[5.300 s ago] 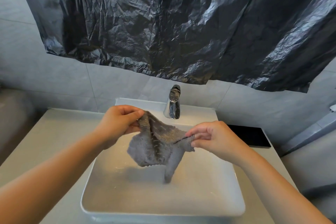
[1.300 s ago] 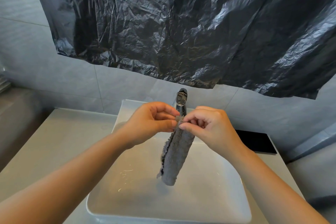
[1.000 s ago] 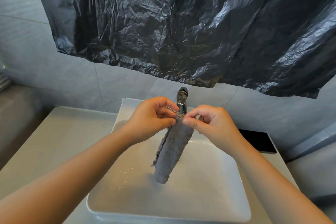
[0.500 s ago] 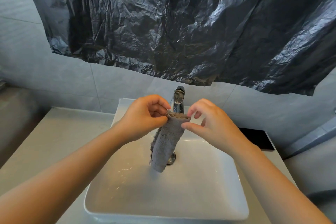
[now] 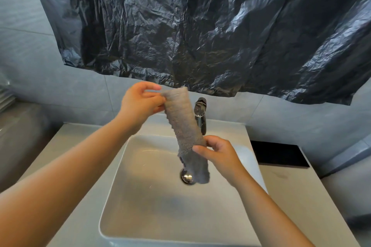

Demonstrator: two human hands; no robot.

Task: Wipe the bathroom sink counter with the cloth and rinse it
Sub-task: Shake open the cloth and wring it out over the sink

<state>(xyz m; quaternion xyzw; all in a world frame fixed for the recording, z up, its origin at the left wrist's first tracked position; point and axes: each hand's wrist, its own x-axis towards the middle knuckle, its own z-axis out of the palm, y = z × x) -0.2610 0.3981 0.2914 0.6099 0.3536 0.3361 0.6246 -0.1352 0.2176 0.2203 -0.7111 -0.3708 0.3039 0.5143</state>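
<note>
A grey cloth (image 5: 183, 124), folded into a long narrow strip, hangs slanted above the white rectangular sink (image 5: 120, 166). My left hand (image 5: 140, 104) pinches its top end, raised above the faucet's height. My right hand (image 5: 218, 154) grips the strip near its lower end, just over the basin. The cloth's bottom tip dangles above the chrome drain (image 5: 186, 176). The chrome faucet (image 5: 200, 114) stands right behind the cloth; no water runs from it. The pale counter (image 5: 285, 190) surrounds the sink.
A crinkled black plastic sheet (image 5: 200, 26) hangs across the grey tiled wall above the sink. A flat black rectangular object (image 5: 279, 154) lies on the counter to the right of the basin. A grey surface (image 5: 22, 132) sits to the far left.
My left hand lifted the cloth's top end higher. My right hand let go of the top and slid down to grip the lower part, stretching the strip between both hands.
</note>
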